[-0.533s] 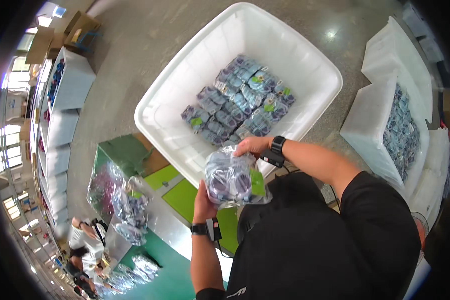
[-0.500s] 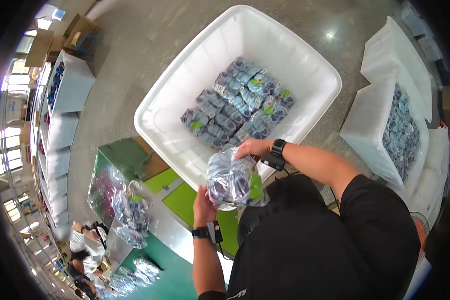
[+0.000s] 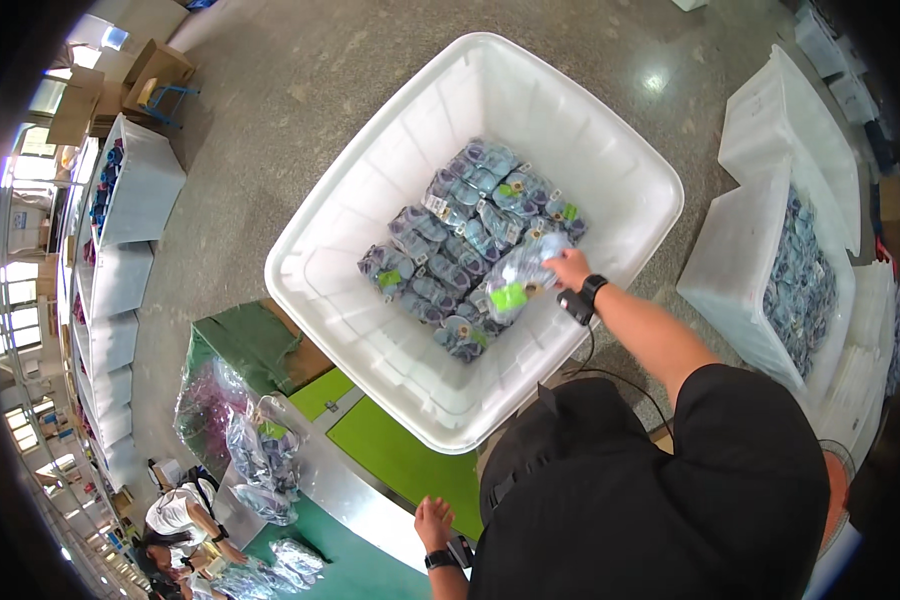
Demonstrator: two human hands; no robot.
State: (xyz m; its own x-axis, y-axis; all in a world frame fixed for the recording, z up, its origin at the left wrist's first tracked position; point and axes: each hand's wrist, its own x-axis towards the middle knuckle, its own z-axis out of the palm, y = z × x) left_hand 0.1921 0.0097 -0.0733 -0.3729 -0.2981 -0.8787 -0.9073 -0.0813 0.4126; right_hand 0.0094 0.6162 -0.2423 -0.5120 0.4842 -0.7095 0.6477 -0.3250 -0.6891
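Note:
My right hand is closed on one end of a clear plastic bag of grey-blue and purple goods with a bright green label. The bag is slightly blurred and hangs inside a large white plastic tub, over the near right part of the bags there. Beneath it, several similar clear bags lie packed in rows on the tub's bottom. I cannot make out the exact kind of goods. My left hand holds nothing; its fingers are loosely bent, near the green table, apart from the tub.
At the lower left, a green-topped table bears more clear bags. A bright green panel sits beside the tub. White bins of similar goods stand at right, others at left. Another person works at the table.
My right hand has carried the bag from over the tub's near edge into the tub. My left hand has let go of it and drawn back toward me.

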